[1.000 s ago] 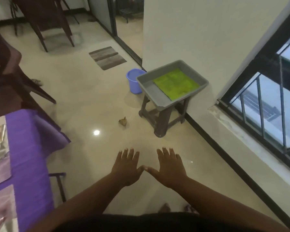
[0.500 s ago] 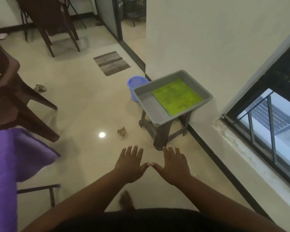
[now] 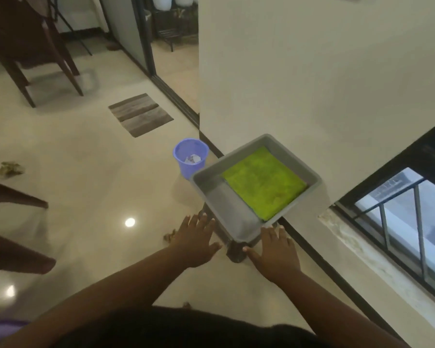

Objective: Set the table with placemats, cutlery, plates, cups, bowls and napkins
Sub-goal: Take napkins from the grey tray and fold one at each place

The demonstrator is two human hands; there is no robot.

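Sitting on a dark brown stool [image 3: 234,252] against the cream wall [image 3: 312,71]: a shallow grey plastic rectangular tray [image 3: 230,212], tilted corner-on toward the camera. Lying flat inside that tray, filling its far right half and touching the far walls: a folded bright green cloth placemat [image 3: 264,183] (its texture blurred). Leaving the tray's near left half bare. Reaching toward the tray's near corner from either side: left hand [image 3: 195,241] just left of that corner, right hand [image 3: 274,252] just right of it, both palm-down. Spreading flat, all fingers [image 3: 187,221] extended and apart, gripping nothing; right fingertips lying just at the tray's near rim, contact hard to tell. Standing on the glossy beige floor [image 3: 86,184] just beyond the tray's left corner: a small blue plastic waste bin [image 3: 190,156] holding crumpled paper. Lying farther beyond the tray, to its left: a striped grey doormat [image 3: 140,114]. Showing right of the tray: a black-framed barred window [image 3: 399,217].
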